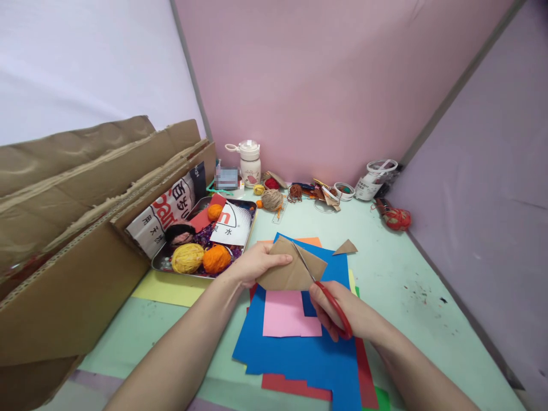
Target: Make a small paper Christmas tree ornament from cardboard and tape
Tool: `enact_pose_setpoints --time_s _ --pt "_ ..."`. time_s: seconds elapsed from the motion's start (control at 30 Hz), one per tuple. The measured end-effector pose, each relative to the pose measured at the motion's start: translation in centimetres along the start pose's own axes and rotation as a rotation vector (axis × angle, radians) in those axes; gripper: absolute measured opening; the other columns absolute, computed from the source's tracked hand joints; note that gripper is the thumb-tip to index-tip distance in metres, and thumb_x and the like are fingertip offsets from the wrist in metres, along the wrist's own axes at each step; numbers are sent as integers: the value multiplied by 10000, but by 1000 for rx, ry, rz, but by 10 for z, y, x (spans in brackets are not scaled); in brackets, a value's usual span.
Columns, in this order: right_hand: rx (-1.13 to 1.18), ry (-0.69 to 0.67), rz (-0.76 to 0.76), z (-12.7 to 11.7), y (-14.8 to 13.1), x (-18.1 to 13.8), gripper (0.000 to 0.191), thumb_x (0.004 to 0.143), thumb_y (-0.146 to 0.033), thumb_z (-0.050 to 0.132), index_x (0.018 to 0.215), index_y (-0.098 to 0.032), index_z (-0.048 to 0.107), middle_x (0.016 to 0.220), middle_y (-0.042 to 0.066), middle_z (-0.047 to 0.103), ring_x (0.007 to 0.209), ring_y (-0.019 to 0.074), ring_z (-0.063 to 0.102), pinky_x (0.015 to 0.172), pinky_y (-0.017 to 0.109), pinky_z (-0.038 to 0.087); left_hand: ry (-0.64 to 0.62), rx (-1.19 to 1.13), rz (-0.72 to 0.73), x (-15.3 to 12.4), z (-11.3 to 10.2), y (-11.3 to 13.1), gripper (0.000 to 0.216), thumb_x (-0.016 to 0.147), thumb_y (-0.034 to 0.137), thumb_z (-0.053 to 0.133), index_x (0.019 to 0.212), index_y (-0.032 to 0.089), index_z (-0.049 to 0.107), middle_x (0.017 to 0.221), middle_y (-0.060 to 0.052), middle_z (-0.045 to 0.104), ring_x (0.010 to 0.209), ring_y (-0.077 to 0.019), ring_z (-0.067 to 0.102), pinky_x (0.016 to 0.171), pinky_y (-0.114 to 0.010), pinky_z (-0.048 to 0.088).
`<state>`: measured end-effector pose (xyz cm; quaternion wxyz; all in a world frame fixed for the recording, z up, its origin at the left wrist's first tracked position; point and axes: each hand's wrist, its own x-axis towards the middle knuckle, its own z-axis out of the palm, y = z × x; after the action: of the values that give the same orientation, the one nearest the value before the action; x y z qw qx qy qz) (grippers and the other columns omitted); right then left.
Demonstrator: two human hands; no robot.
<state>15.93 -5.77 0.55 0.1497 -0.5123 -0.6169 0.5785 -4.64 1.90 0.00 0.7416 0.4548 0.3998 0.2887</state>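
Observation:
My left hand (262,264) grips a piece of brown cardboard (291,271) at its left side, thumb lying on top. In my right hand (338,305) is a pair of red-handled scissors (336,308), fingers wrapped round the handles. The scissor blades lie across the right part of the cardboard, pointing up and left. Under both hands is a stack of coloured paper, with a blue sheet (295,357) on top and a pink piece (285,314) over it. A small cardboard triangle (346,247) rests beyond the scissors, at the blue sheet's upper right corner.
On the left, a metal tray (252,228) holds yarn balls and printed card. Large cardboard sheets (81,274) stand along the left side. A white bottle (250,164), a tan yarn ball (272,200), a white tub (374,180) and red yarn (396,218) sit along the back.

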Motion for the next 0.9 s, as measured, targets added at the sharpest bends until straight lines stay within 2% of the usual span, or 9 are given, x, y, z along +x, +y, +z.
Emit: enact_pose_setpoints --time_s 0.37,0.67,0.9 --pt "54 30 -10 2 1 3 495 854 -602 405 571 -196 405 348 -49 448 280 81 397 356 195 318 -2 -38 4 -1 1 2 338 639 334 765 902 140 679 835 -50 691 714 -144 614 633 -232 442" --pt "54 49 -16 2 4 3 493 841 -628 395 596 -200 410 391 -43 475 292 91 409 344 204 304 35 -25 3 -1 1 2 332 652 385 745 859 131 688 797 -51 690 683 -141 609 620 -234 435" --pt "20 9 -77 6 4 2 631 877 -618 306 449 -177 449 385 0 476 332 82 405 407 223 334 -56 37 4 -3 4 2 352 641 393 744 872 132 691 855 -67 700 723 -166 620 653 -256 440"
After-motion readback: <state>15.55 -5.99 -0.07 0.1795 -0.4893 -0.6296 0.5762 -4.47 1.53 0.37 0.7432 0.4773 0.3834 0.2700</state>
